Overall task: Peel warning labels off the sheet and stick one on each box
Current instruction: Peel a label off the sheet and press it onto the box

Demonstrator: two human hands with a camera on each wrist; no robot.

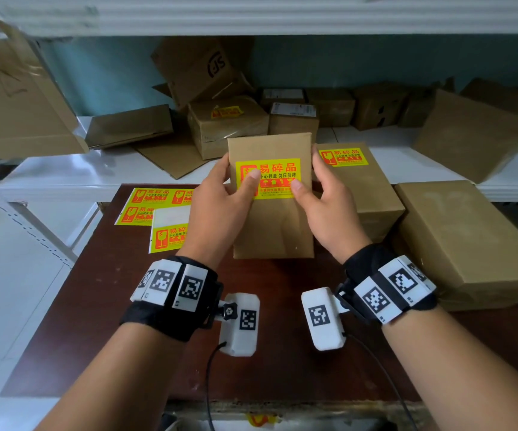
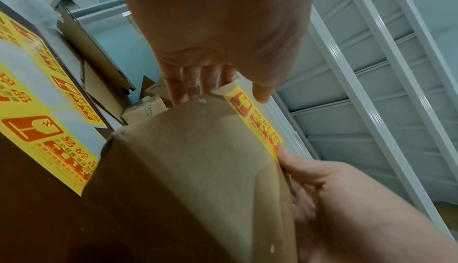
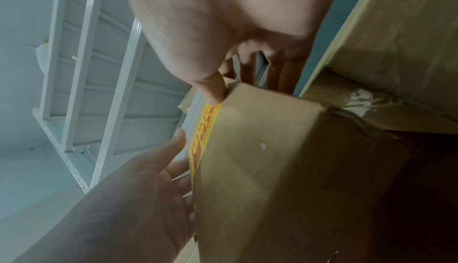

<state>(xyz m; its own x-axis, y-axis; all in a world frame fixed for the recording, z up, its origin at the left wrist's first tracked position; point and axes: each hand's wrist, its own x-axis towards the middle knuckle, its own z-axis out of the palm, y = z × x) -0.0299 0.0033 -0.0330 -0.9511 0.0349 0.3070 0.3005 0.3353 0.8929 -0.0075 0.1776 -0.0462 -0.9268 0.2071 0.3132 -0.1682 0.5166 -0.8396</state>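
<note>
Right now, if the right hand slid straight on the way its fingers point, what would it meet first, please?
The right hand grips the held box and points up-left toward the shelf. Past that box, the first thing is probably the small box with a white label, though depth is unclear.

A flat brown cardboard box (image 1: 271, 213) stands tilted up on its lower edge on the dark table (image 1: 127, 321), its broad face turned to the camera. A yellow warning label (image 1: 278, 172) with red print is stuck across the upper half of that face. Left of it on the table lie two label sheets (image 1: 146, 206), overlapping, yellow labels still on them and one white patch of bare backing. Just right, a second box (image 1: 363, 188) lies flat with a label (image 1: 343, 157) on top; a third box (image 1: 466, 241) lies beside it, unlabelled.
</note>
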